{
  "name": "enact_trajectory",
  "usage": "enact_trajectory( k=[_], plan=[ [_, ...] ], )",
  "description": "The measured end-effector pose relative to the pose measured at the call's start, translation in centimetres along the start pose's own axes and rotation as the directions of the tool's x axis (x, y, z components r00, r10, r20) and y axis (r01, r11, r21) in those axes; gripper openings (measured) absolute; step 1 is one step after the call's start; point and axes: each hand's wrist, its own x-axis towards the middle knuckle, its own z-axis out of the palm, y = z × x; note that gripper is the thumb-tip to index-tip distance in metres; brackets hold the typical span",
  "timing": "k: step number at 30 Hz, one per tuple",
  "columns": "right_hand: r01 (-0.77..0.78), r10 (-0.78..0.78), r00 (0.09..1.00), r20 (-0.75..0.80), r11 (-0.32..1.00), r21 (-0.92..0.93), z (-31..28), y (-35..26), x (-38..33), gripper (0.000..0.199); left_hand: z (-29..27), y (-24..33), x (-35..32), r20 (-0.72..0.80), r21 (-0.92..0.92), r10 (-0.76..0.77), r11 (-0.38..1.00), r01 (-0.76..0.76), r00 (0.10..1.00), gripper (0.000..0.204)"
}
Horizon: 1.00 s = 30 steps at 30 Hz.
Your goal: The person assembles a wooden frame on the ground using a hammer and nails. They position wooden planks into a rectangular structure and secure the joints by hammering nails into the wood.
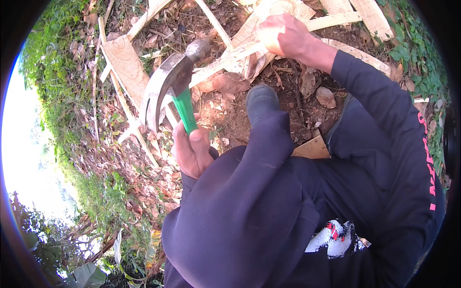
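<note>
My left hand point(192, 150) is closed around the green handle of a claw hammer point(184, 108). The hammer is raised, with its dark metal head up and its curved claw towards the left. Farther forward, my right hand point(283, 36) is closed in a fist over a long pale wooden strip point(216, 68). Its fingertips are turned away, so whatever they pinch is hidden. The strip slants up to the right beneath that hand, across other rough boards.
A wide board point(126, 66) and thin sticks lie at the left on leaf-covered soil. More planks point(372, 19) lie at the far right. My boot point(262, 98) is just behind the strip, and a short wood piece point(312, 148) lies between my legs. Green plants point(422, 62) border the ground.
</note>
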Motion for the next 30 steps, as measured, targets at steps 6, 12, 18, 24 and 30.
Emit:
enact_trajectory(
  k=[6,12,18,24,30],
  plan=[
    [0.007,0.0,0.997,0.078,0.995,-0.096,-0.5,-0.5,0.0,0.03,-0.2,0.2,0.1,0.052,0.038,-0.037,0.999,0.035,0.998,0.046],
    [-0.016,0.018,0.999,0.027,0.998,-0.054,0.5,-0.2,-0.3,0.025,0.0,-0.5,-0.3,0.01,0.106,0.066,0.992,-0.067,0.998,0.043],
    [-0.045,0.065,0.974,0.219,0.995,-0.093,-0.1,-0.1,-0.5,0.029,-0.8,1.9,2.2,0.242,0.491,-0.096,0.871,-0.037,0.966,0.029],
    [-0.102,0.099,0.991,0.091,0.994,0.03,-2.2,-1.6,0.1,0.026,-0.2,-0.1,1.6,0.04,0.399,0.232,0.888,-0.228,0.972,0.026],
    [0.098,-0.09,0.994,0.066,0.986,-0.134,-1.2,-0.6,-0.9,0.029,-0.3,1.9,1.1,-0.106,0.128,0.166,0.98,-0.152,0.98,0.022]
  ],
)
